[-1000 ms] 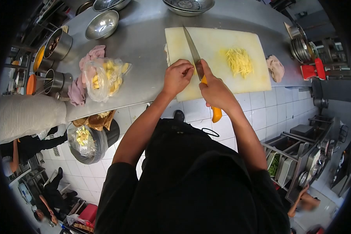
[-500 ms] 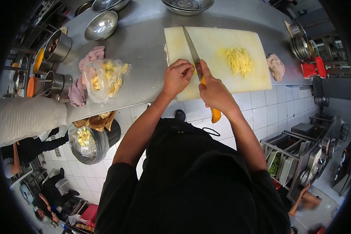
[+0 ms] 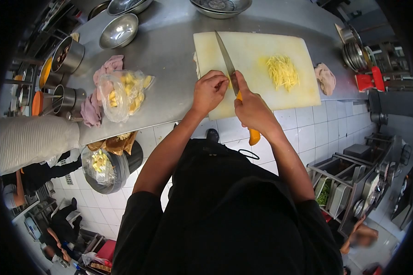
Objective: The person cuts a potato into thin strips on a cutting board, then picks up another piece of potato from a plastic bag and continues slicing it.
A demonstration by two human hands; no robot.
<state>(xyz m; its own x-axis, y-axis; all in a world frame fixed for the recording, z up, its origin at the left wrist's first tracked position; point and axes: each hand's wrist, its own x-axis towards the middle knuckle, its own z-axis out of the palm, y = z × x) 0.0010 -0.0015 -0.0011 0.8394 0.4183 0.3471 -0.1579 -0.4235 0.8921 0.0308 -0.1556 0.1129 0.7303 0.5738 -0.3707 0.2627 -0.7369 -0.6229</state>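
My right hand [image 3: 257, 111] is closed round the orange handle of a kitchen knife [image 3: 224, 54]. Its long blade points away from me over a white cutting board [image 3: 248, 43]. Just left of the blade, my left hand [image 3: 210, 91] is curled on the board with its fingertips bunched close to the blade. Whatever lies under those fingers is mostly hidden; only a hint of yellow shows near the blade. To the right on the board is a loose pile of thin pale-yellow shreds [image 3: 283, 73].
Left of the board are a clear plastic bag of yellow chunks [image 3: 128, 94] and a pink cloth [image 3: 91, 110]. Metal bowls [image 3: 119, 31] stand at the back. Another cloth [image 3: 325, 79] lies right of the board. A lined bin [image 3: 106, 176] stands below the table's left edge.
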